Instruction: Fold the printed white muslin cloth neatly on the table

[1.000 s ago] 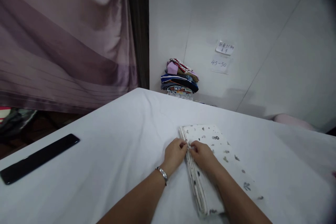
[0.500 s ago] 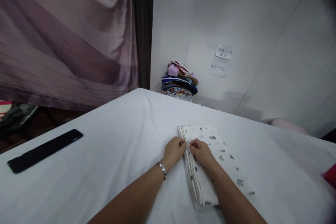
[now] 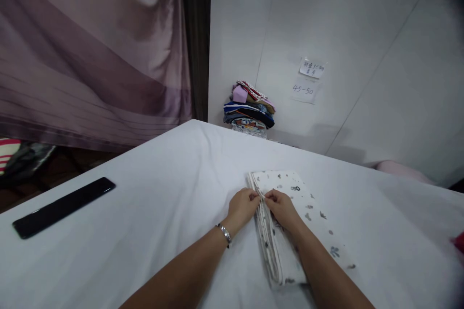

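Note:
A folded white cloth [image 3: 315, 227] with small grey-green and brown prints lies flat in several layers on the white-covered table. My left hand [image 3: 243, 207], a silver bracelet at its wrist, pinches the layered left edge of this cloth. Close beside it, my right hand [image 3: 282, 208] grips the same edge between thumb and fingertips, its forearm crossing over the cloth. The fingertips of both hands almost meet. Which layers each one holds is too small to make out.
On the white table [image 3: 163, 193] a long black flat object [image 3: 65, 206] lies at the left. Beyond the far edge stands a stack of folded clothes [image 3: 249, 108] by the wall, near handwritten paper notes [image 3: 306, 84]. A pinkish curtain [image 3: 94, 48] hangs at the left; something red [image 3: 459, 242] shows at the right edge.
Both hands stay at the cloth's left edge, with only a slight shift of the fingers. The whole view has moved a little; the cloth keeps its place on the table.

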Tool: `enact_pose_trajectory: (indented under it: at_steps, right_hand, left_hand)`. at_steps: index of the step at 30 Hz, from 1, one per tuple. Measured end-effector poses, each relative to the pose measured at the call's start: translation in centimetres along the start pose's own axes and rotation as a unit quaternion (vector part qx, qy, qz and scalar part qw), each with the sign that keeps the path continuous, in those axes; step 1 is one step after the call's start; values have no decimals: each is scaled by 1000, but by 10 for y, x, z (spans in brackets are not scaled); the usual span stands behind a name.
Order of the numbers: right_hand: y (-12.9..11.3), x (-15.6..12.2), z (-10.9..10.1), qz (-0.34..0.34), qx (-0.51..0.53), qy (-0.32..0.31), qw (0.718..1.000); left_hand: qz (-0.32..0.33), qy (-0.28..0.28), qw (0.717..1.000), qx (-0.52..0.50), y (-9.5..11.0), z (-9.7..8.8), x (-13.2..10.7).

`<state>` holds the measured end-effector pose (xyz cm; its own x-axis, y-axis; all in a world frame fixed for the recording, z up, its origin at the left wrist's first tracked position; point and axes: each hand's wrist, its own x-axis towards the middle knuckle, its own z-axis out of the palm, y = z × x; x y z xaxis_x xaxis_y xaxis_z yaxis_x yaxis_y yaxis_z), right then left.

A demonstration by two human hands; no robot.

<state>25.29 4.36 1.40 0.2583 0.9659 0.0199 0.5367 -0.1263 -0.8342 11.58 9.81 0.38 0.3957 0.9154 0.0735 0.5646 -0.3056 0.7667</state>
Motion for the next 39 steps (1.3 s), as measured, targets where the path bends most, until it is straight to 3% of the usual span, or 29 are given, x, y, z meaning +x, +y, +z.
enact_pose_trajectory:
  at_steps: [4,13,26,39]
  right_hand:
    - [2,0,1,-12,-11,4,1000]
    - [6,3,2,-11,-32,7,999]
    - [7,2,4,3,-4,-8,1000]
    - [3,0,3,24,24,-51,998]
  left_hand:
    - [-7,-1,1000,-4,3,3,-2]
    - [-35,-61,997,-36,5,4,-2]
    - [-72,-49,989,-119,-2,6,6]
    - [-82,-37,989,-115,-2,8,6]
